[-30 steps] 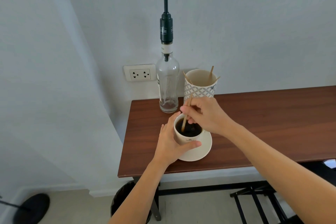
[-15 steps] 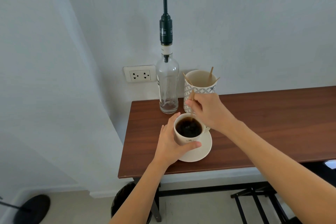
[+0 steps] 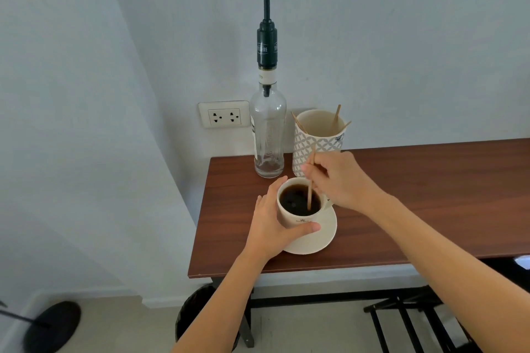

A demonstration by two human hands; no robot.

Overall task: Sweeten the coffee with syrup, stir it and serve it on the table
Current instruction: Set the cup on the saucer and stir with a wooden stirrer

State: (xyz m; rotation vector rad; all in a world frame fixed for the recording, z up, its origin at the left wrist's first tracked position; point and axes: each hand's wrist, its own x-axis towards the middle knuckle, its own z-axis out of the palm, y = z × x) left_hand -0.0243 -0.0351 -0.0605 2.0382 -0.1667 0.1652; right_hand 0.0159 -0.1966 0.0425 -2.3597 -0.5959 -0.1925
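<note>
A white cup [image 3: 298, 219] full of black coffee stands on a white saucer [image 3: 321, 238] near the left end of the wooden table [image 3: 415, 198]. My left hand [image 3: 269, 223] wraps around the cup's left side. My right hand [image 3: 338, 178] pinches a thin wooden stir stick [image 3: 310, 189], whose lower end dips into the coffee. Behind the cup stands a clear glass syrup bottle [image 3: 268, 135] with a tall black pump, its spout pointing left.
A patterned paper cup [image 3: 318, 140] holding more wooden sticks stands right of the bottle. A wall socket [image 3: 224, 113] sits behind. Below the table are a black bin [image 3: 195, 312], a black rack [image 3: 410, 321] and a round black stand base [image 3: 51, 324].
My right hand has swung the stick around inside the cup, from the left side to the back and now to the right. My left hand stays on the cup.
</note>
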